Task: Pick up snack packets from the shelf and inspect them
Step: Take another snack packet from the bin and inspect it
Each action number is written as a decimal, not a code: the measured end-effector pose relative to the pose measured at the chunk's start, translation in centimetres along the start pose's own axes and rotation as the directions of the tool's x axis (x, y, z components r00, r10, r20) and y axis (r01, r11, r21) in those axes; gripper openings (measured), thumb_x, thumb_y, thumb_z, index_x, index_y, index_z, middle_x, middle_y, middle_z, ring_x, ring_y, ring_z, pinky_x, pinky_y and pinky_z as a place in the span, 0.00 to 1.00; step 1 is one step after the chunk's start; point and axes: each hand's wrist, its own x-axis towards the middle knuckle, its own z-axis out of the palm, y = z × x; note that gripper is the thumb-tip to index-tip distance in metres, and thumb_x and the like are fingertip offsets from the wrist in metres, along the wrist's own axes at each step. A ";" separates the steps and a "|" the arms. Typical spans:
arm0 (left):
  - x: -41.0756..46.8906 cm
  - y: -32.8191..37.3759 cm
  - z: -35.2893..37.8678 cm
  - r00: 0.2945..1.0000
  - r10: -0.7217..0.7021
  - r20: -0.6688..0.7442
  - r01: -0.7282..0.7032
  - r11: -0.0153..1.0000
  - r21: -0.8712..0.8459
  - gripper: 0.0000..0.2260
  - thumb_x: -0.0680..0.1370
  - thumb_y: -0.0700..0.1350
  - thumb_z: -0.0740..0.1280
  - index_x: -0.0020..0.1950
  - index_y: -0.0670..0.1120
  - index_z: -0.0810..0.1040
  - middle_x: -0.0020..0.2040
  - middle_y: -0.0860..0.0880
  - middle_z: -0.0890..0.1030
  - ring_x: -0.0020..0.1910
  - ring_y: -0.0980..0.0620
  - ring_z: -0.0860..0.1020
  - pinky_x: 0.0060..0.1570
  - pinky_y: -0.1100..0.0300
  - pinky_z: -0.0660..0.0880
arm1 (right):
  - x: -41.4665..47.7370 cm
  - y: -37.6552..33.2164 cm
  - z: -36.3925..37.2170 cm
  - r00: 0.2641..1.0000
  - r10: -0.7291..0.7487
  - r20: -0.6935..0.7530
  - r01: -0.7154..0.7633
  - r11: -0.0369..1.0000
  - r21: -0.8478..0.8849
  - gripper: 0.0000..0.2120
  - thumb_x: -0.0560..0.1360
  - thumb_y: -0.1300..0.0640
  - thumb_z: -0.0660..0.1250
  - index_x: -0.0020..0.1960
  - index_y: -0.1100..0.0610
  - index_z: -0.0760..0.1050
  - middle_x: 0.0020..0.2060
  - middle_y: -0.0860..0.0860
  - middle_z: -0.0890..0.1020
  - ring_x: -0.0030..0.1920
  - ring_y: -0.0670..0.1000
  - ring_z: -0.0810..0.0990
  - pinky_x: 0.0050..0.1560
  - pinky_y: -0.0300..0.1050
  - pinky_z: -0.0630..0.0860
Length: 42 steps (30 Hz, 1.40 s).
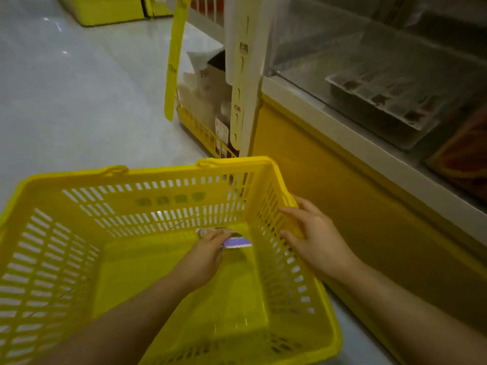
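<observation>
Head view is looking down on a person bending over a yellow basket (158, 171), with both bare arms reaching into frame. The left hand (205, 256) is reaching down to the far end of the basket's bottom. Its fingers are curling over a small purple-and-white snack packet (238, 242) lying there. It looks like a grip, though the blur is making it hard to say how firm. The right hand (316, 241) is clasping the basket's right wall, fingers wrapping over the edge onto the inner side, seemingly steadying it.

As for progress, I am judging that one packet is off the shelf and in the basket, and I am seeing nothing else lying in there with it. Whether the person is setting it down or lifting it out to look it over, I cannot tell. No label is facing the camera, so the inspecting is looking unfinished, and more packets are waiting.

Those are sitting on the shelf (208, 135) just beyond the basket. Pale bags (208, 90) are crowding behind a yellow rail, partly hidden by a white post (245, 75) and a yellow hanging strip (174, 61). A chest freezer (316, 180) is running along the right, close against the basket's side, with a tray (382, 106) showing dimly under its glass lid (369, 56). The basket itself is standing between the person and the shelf, so any next reach is going to have to pass over it. Grey floor (79, 88) is shining to the left.
</observation>
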 end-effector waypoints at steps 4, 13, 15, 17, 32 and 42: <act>0.2 -1.1 2.3 0.956 -0.082 0.280 0.064 0.995 0.074 0.29 0.80 0.39 0.62 0.79 0.49 0.55 0.80 0.49 0.48 0.78 0.50 0.54 0.73 0.59 0.58 | 0.1 0.6 0.3 0.999 -0.021 -0.029 0.022 0.999 0.042 0.22 0.75 0.58 0.70 0.68 0.53 0.74 0.73 0.49 0.66 0.71 0.47 0.66 0.68 0.30 0.55; 0.5 -0.6 0.7 0.922 -0.180 0.343 0.119 0.974 0.191 0.23 0.81 0.39 0.61 0.76 0.49 0.64 0.77 0.48 0.63 0.74 0.49 0.64 0.68 0.60 0.63 | 0.1 0.9 0.1 1.000 -0.024 0.010 0.024 0.999 0.045 0.24 0.75 0.55 0.70 0.70 0.51 0.71 0.76 0.51 0.60 0.75 0.48 0.61 0.74 0.40 0.57; 0.5 0.3 -1.3 0.946 -0.151 0.288 0.106 0.980 0.166 0.21 0.82 0.41 0.62 0.75 0.49 0.66 0.75 0.48 0.67 0.73 0.50 0.66 0.67 0.60 0.64 | -0.1 0.5 -0.7 0.999 -0.004 0.046 0.004 1.000 -0.005 0.26 0.75 0.53 0.70 0.72 0.49 0.69 0.78 0.52 0.54 0.77 0.50 0.57 0.74 0.42 0.55; 0.2 2.0 -3.8 0.967 -0.115 0.227 0.080 0.984 0.157 0.20 0.82 0.43 0.62 0.73 0.50 0.68 0.74 0.50 0.69 0.71 0.52 0.68 0.64 0.62 0.66 | -0.6 -0.4 -2.1 0.998 0.012 0.055 -0.010 0.999 -0.035 0.26 0.75 0.52 0.69 0.72 0.48 0.69 0.78 0.52 0.54 0.77 0.51 0.56 0.73 0.42 0.55; -12.9 34.0 -20.0 0.720 0.556 -0.415 -0.603 0.797 0.022 0.18 0.80 0.38 0.64 0.50 0.64 0.76 0.46 0.67 0.80 0.48 0.68 0.78 0.46 0.76 0.71 | -18.5 -13.4 -24.8 0.874 -0.201 -0.443 0.147 0.977 -0.153 0.08 0.76 0.55 0.68 0.53 0.51 0.82 0.41 0.42 0.82 0.36 0.32 0.74 0.39 0.21 0.67; -20.3 54.6 -19.3 0.362 0.824 -0.436 -0.853 0.481 0.201 0.11 0.78 0.38 0.65 0.55 0.52 0.81 0.49 0.57 0.83 0.48 0.59 0.80 0.53 0.58 0.76 | -35.7 -14.8 -38.7 0.675 -0.253 -0.693 0.007 0.942 -0.336 0.07 0.76 0.54 0.69 0.52 0.47 0.82 0.39 0.39 0.82 0.40 0.38 0.80 0.42 0.34 0.77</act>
